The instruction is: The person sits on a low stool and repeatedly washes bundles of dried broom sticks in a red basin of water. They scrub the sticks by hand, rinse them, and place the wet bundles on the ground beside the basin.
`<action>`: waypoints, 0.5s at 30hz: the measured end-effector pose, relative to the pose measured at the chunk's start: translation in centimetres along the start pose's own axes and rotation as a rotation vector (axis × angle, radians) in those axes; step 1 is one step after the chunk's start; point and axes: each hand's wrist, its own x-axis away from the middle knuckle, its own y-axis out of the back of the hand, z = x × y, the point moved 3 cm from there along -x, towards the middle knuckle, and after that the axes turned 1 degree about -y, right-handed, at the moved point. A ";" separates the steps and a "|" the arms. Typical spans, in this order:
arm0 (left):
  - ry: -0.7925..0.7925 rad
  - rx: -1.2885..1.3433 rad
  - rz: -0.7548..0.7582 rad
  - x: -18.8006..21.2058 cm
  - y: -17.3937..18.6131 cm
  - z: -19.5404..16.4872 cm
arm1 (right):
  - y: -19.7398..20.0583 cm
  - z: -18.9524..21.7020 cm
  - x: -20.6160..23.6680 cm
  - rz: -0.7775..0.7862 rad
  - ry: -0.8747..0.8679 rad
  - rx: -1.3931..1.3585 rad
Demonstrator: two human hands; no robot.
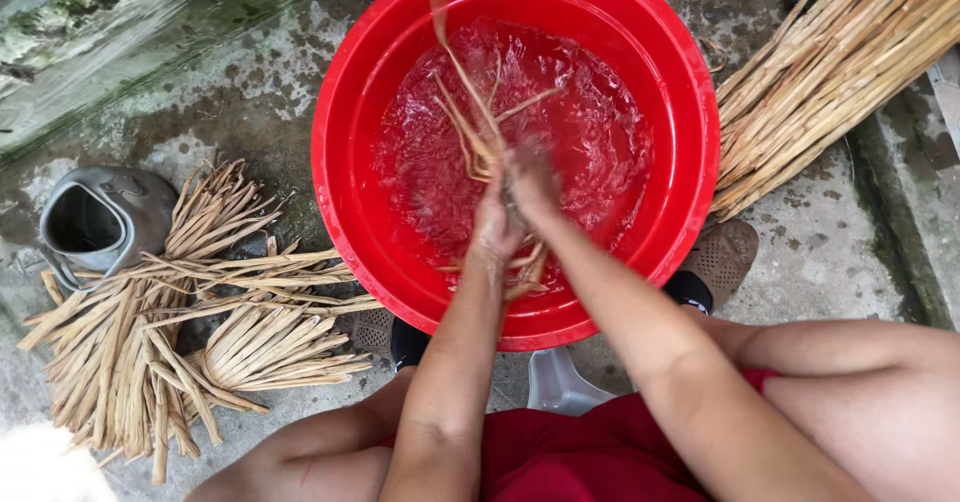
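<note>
1. Red plastic basin (345, 177), round and wide, standing on the wet concrete floor (830, 252) between your knees; it holds churned, foaming water (590, 132).
2. Bunch of tan plant strips (478, 122), held over the basin's middle; the upper ends fan out above the water, the lower ends stick out below your wrists near the basin's closer rim.
3. Your left hand (494, 224), closed around the bunch, pressed against your other hand.
4. Your right hand (533, 177), blurred, also wrapped on the bunch, just above the left; both hands are together over the water.
5. Grey rubber boot (100, 220), lying on the floor to the left, mouth open and dark; whether anything is inside cannot be told.
6. Loose pile of short strips (180, 332), on the floor left of the basin, touching the boot.
7. Stack of long dry stalks (840, 62), at upper right, just beside the basin's rim.
8. Brown perforated shoe (725, 254), against the basin's right edge.
</note>
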 end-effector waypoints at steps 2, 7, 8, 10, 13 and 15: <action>0.030 -0.018 -0.023 -0.5 -0.9 0.9 | 1.7 0.5 -0.1 -0.509 0.245 0.318; 0.060 -0.005 0.010 -0.7 -0.1 -1.8 | -3.6 2.9 3.3 0.046 0.125 -0.164; 0.077 -0.009 0.027 -0.4 0.2 -2.4 | -3.5 3.8 3.9 -0.058 0.251 -0.005; 0.108 -0.018 0.043 0.2 0.3 -2.5 | -3.0 4.9 4.6 -0.247 0.507 0.305; -0.004 -0.087 -0.017 0.1 -1.3 -1.1 | 0.3 1.3 1.2 0.067 0.015 0.024; 0.070 -0.432 -0.137 -0.3 -2.4 0.3 | 3.2 -0.5 -0.6 -0.003 0.035 0.122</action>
